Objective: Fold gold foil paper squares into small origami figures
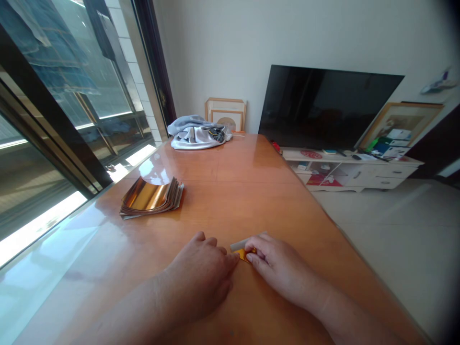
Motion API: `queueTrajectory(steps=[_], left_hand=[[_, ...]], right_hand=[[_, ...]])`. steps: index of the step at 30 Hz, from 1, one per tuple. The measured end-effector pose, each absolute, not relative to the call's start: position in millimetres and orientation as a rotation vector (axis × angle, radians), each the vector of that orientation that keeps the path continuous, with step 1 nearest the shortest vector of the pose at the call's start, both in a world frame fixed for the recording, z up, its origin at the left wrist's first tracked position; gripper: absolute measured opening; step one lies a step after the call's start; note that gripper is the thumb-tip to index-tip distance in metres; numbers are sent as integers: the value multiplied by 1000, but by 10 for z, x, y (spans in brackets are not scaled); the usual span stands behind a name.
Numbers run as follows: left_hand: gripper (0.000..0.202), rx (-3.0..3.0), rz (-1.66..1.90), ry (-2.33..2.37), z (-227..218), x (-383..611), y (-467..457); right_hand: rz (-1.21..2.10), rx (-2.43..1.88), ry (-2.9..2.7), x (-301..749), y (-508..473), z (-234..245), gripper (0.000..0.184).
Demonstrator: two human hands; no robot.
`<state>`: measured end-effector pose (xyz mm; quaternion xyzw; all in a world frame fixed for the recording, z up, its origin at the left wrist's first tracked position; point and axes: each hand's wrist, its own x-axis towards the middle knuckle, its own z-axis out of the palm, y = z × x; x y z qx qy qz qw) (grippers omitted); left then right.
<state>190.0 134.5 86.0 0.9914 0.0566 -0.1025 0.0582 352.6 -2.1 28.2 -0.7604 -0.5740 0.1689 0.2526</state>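
A small piece of gold foil paper with a pale grey strip along its far edge lies on the table in front of me, partly folded or rolled. My right hand is closed on it, pinching the gold part between thumb and fingers. From the other side, my left hand rests with curled fingers, a fingertip pressed to the left edge of the sheet. The left thumb is mostly hidden. Farther off to the left sits a stack of gold foil paper, its top sheets curling upward.
The glossy wooden table stretches away from me. Bundled grey cloth lies at its far end, with framed pictures behind. A glass sliding door is on the left; a television stands on a white cabinet at right.
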Motion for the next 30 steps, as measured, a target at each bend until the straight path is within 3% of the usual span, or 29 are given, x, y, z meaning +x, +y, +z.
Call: queueTrajectory(steps=[17, 30], left_hand=[[26, 3157, -107, 87, 742, 1888, 1426], [32, 3158, -23, 94, 736, 1885, 1413]], right_hand=[[6, -2252, -2042, 3333, -163, 375, 28], [137, -2244, -2003, 3281, -293, 484, 31]])
